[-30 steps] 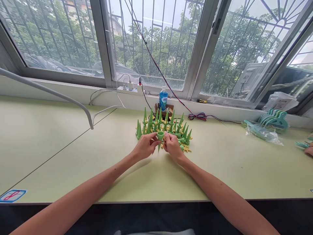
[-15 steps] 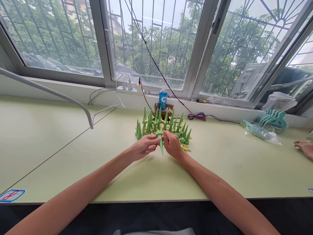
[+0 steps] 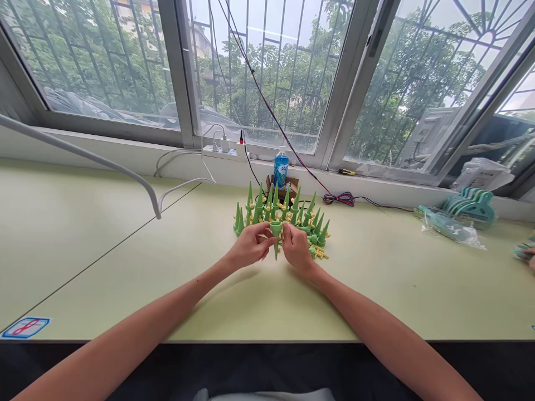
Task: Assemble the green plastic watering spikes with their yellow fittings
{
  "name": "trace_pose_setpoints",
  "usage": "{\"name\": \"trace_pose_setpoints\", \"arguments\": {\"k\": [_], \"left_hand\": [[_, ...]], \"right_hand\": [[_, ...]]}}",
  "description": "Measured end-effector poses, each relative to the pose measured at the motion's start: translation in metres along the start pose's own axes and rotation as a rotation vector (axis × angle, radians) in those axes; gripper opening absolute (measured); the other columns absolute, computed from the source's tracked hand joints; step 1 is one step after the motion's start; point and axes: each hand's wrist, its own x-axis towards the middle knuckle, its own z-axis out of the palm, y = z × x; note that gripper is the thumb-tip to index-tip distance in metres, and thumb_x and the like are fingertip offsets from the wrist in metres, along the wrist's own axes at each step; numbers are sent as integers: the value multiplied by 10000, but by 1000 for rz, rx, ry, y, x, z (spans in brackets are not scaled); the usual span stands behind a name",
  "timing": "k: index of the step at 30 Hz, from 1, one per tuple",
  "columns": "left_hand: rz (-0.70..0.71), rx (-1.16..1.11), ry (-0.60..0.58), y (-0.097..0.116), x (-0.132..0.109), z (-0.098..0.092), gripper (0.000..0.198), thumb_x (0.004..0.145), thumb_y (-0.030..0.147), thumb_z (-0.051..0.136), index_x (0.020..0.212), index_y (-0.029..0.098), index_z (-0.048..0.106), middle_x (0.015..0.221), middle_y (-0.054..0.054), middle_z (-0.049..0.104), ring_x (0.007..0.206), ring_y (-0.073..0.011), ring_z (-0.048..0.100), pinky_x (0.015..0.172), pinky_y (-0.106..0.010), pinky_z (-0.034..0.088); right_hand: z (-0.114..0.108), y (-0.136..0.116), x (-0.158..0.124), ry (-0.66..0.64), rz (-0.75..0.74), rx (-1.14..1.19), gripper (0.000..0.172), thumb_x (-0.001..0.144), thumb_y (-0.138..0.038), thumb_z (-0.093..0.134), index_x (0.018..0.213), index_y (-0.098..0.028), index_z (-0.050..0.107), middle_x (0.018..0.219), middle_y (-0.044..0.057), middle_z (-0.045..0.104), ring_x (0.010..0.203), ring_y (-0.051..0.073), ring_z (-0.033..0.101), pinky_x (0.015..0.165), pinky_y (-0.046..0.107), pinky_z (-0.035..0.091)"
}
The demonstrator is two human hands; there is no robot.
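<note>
While its open cup is facing upward, a tapered green plastic spike is occupying mid-frame

At lower left, a blue-bordered white sticker is lying on the pale yellow-green tabletop. Left of center, the bare left hand is pinching the spike, thumb and fingers nearly closed around it, and the narrow end is pointing down. At center, green plastic spikes with yellow fittings are standing in a bunch behind. Right of center, the bare right hand is curling its fingers tightly beside the cup; whether they are gripping anything, I cannot tell.
</note>
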Motion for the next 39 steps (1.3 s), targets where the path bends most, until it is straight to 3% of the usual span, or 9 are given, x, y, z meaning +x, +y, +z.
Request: {"name": "trace_pose_setpoints", "arguments": {"k": [5, 10, 16, 21, 28, 31, 35, 39], "left_hand": [[73, 197, 54, -4, -1, 0, 289, 839, 388, 586, 711, 204, 403, 766, -3, 618, 391, -56, 455, 409, -250, 344], [-3, 36, 0, -1, 0, 0, 415, 792, 400, 656, 652, 212, 313, 613, 42, 513, 352, -61, 455, 354, -231, 268], [-138, -167, -83, 9, -1, -2, 342, 729, 380, 754, 686, 167, 491, 542, 51, 491, 347, -42, 395, 345, -210, 217], [-283, -400, -166, 6, 2, -6, 295, 756, 368, 754, 779, 121, 594, 562, 25, 532, 375, -4, 296, 363, -193, 169], [-398, -554, -176, 1, 6, -9, 257, 750, 282, 773, 746, 113, 581, 539, 44, 477, 400, 7, 263, 368, -166, 165], [-413, -586, -138, 3, 6, -8, 263, 741, 249, 783, 826, 122, 569, 578, 42, 498, 406, 6, 289, 373, -160, 177], [-442, -627, -37, 3, 7, -6, 431, 714, 228, 804, 1024, 174, 509, 611, 51, 519, 423, -18, 360, 402, -160, 228], [-458, -605, -35, 1, 7, -7, 508, 741, 282, 786, 1135, 208, 473, 672, 21, 581, 431, -23, 367, 426, -169, 249]], "right_hand": [[3, 1, -1, -25, 145, 140, 477, 966, -537, 310, 608, -228, 366, 482, -27, 390, 458, 129, 371, 478, 271, 274], [1, -2, -2, -16, 143, 137, 485, 968, -535, 307, 597, -226, 351, 473, -27, 383, 453, 124, 362, 474, 273, 270], [-1, -5, -2, 34, 25, 4, 460, 986, -461, 294, 595, -219, 285, 499, -37, 337, 459, 103, 293, 480, 272, 218], [-4, -3, -1, 9, -106, -75, 410, 1001, -383, 286, 626, -216, 277, 525, -43, 344, 471, 98, 284, 506, 265, 238], [-4, 1, 2, -15, -180, -113, 385, 1011, -342, 276, 648, -215, 287, 540, -41, 374, 481, 99, 322, 532, 253, 269], [-5, 0, 2, -12, -163, -97, 389, 1012, -352, 282, 648, -214, 295, 533, -45, 364, 474, 97, 333, 522, 247, 267], [-7, -3, 1, 1, -90, -62, 406, 1006, -391, 303, 643, -211, 323, 521, -51, 346, 459, 94, 330, 498, 241, 254], [-9, -7, 2, 8, -83, -26, 423, 997, -413, 339, 628, -205, 325, 528, -52, 345, 472, 88, 319, 499, 240, 249]]}}
